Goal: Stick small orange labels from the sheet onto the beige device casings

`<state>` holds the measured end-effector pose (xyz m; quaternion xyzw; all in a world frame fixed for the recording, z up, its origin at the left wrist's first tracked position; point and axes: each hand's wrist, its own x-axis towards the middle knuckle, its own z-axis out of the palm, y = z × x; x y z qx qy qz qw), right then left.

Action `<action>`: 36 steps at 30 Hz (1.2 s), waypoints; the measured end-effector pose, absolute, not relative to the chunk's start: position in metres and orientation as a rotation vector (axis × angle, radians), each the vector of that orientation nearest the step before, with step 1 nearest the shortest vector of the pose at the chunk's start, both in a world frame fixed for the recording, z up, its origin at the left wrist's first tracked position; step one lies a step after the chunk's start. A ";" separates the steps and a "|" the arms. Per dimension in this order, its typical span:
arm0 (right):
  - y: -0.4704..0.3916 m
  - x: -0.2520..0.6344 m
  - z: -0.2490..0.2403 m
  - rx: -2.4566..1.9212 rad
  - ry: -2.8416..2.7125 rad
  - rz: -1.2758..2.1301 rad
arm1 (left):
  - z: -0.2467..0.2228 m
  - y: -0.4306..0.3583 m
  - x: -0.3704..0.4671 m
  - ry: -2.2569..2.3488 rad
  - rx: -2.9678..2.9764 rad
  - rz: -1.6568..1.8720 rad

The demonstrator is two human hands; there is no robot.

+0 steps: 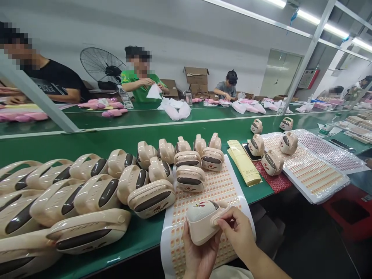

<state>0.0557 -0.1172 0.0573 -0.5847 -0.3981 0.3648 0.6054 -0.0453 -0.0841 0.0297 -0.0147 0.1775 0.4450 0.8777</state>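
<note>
A beige portable speaker (203, 221) with a pale mesh front and a small printed picture lies tilted in my left hand (200, 254), whose fingers cup it from below. My right hand (236, 228) pinches at the round joint of the handle, on the speaker's right side. Whether a small sticker sits between those fingertips is hidden. Under both hands spreads a sheet of small orange stickers (226, 190), hanging over the table's front edge. More beige speakers (190, 178) stand on the sheet's far end.
Rows of like speakers (95, 193) fill the left of the green table (136, 248). Yellow paper strips (244, 162), a phone (252, 151) and wrapped sticker sheets (316, 166) lie right. Slanted metal posts (308, 58) frame the bench. Several co-workers sit opposite, one in a green shirt (142, 87).
</note>
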 end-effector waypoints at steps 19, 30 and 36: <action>-0.116 0.057 0.062 -1.445 -1.269 0.478 | 0.021 -0.085 -0.044 -0.011 0.151 1.053; -0.115 0.046 0.043 -1.459 -1.192 0.373 | 0.025 -0.090 -0.041 -0.074 0.208 0.961; -0.133 0.105 0.006 -1.587 -0.909 0.257 | 0.032 -0.085 -0.053 -0.054 0.157 0.995</action>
